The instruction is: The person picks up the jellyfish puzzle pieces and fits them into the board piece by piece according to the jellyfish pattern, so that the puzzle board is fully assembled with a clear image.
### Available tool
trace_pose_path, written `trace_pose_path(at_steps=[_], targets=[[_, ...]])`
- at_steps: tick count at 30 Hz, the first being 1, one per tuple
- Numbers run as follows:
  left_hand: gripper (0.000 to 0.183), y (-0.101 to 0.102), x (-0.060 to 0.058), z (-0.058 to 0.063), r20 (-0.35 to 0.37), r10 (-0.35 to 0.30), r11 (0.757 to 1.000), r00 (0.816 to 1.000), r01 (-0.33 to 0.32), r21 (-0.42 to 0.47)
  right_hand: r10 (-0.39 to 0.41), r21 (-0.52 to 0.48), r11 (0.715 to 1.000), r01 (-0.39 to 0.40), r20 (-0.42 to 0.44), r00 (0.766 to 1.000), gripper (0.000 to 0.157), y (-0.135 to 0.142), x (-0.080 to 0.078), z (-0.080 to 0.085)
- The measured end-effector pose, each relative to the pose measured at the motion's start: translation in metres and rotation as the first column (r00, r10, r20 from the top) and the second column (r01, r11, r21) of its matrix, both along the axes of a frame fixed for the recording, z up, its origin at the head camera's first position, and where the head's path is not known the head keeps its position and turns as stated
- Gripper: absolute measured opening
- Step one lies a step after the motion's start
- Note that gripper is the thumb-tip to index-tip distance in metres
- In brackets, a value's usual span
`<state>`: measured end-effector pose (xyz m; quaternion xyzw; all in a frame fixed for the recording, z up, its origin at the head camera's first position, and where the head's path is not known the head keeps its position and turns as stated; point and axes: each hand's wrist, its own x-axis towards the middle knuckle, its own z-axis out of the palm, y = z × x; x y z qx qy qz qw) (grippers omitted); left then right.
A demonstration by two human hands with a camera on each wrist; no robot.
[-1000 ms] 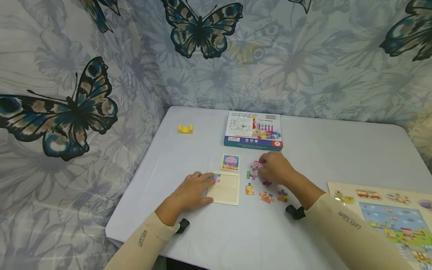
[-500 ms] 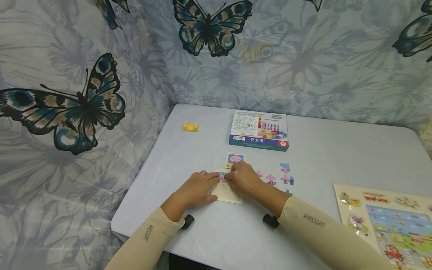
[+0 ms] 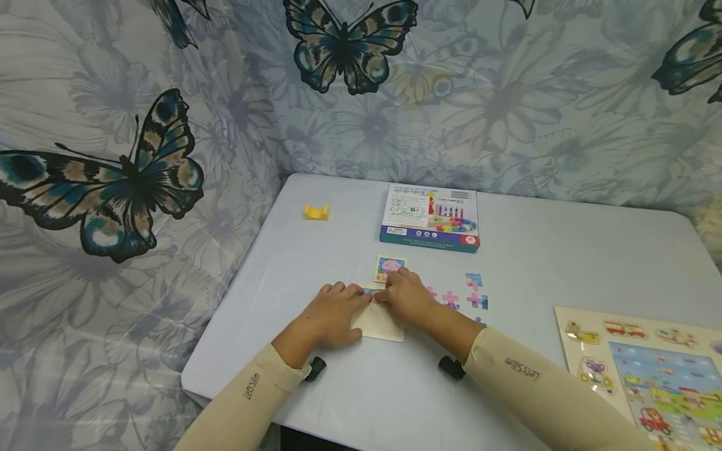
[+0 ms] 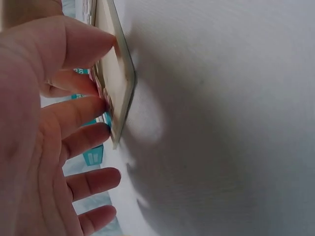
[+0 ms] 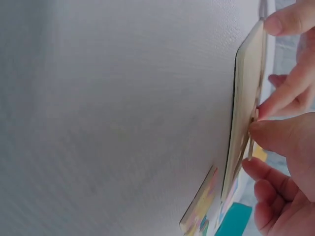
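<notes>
A pale wooden puzzle tray (image 3: 376, 327) lies on the table between both hands, with coloured jigsaw pieces along its far edge. My left hand (image 3: 331, 316) rests at its left side, fingers extended; in the left wrist view the thumb and fingertips (image 4: 102, 105) touch the tray and a piece. My right hand (image 3: 410, 297) reaches over the tray's far right part. Seen from the right wrist, its thumb and index finger pinch a thin puzzle piece (image 5: 251, 146) tilted at the tray. The piece's picture is mostly hidden. Just behind stands a small picture card (image 3: 390, 264), partly covered by the right hand.
Several loose jigsaw pieces (image 3: 451, 299) lie right of the tray, some hidden by the right forearm. A boxed set (image 3: 429, 218) lies at the back, a yellow block (image 3: 317, 213) at the back left. A large picture board (image 3: 583, 369) occupies the right front.
The right hand has moved left from the loose pieces to the tray, bringing a puzzle piece. The left hand has stayed at the tray, its index finger now farther over the pieces.
</notes>
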<state>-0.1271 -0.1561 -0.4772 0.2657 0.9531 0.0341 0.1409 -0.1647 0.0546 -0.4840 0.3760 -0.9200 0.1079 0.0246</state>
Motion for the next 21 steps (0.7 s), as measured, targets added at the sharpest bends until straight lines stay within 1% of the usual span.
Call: trace_pose_path(at_steps=[4, 8, 11, 14, 17, 19, 21], targets=[[0.070, 0.001, -0.001, 0.001, -0.034, -0.015, 1.000, 0.999, 0.015, -0.018, 0.007, 0.018, 1.000, -0.006, -0.003, 1.000, 0.021, -0.001, 0.001, -0.001], [0.070, 0.002, -0.001, 0.003, -0.042, -0.020, 0.999, 0.999, 0.019, -0.033, -0.020, 0.056, 0.998, 0.019, 0.012, 1.000, 0.020, -0.003, 0.004, -0.002], [0.071, 0.003, -0.001, 0.002, -0.055, -0.018, 0.999, 0.998, 0.016, -0.039, -0.036, 0.100, 0.995, 0.032, 0.039, 0.999, 0.021, -0.002, 0.006, 0.000], [0.072, 0.005, 0.000, 0.002, -0.069, -0.015, 0.999, 0.997, 0.011, -0.052, -0.050, 0.140, 0.990, 0.036, 0.098, 0.994, 0.027, 0.004, 0.004, 0.007], [0.072, 0.007, 0.001, 0.003, -0.052, -0.007, 0.998, 0.999, 0.003, -0.067, -0.128, 0.150, 0.984, 0.100, 0.185, 0.974, 0.041, 0.022, -0.001, 0.015], [0.072, 0.008, 0.002, 0.003, -0.034, -0.002, 0.998, 0.999, 0.000, -0.068, -0.201, 0.152, 0.974, 0.169, 0.234, 0.951, 0.051, 0.041, -0.006, 0.019], [0.072, 0.006, 0.003, 0.003, -0.017, 0.002, 0.998, 1.000, -0.003, -0.062, -0.273, 0.155, 0.959, 0.238, 0.261, 0.926, 0.056, 0.063, -0.013, 0.023]])
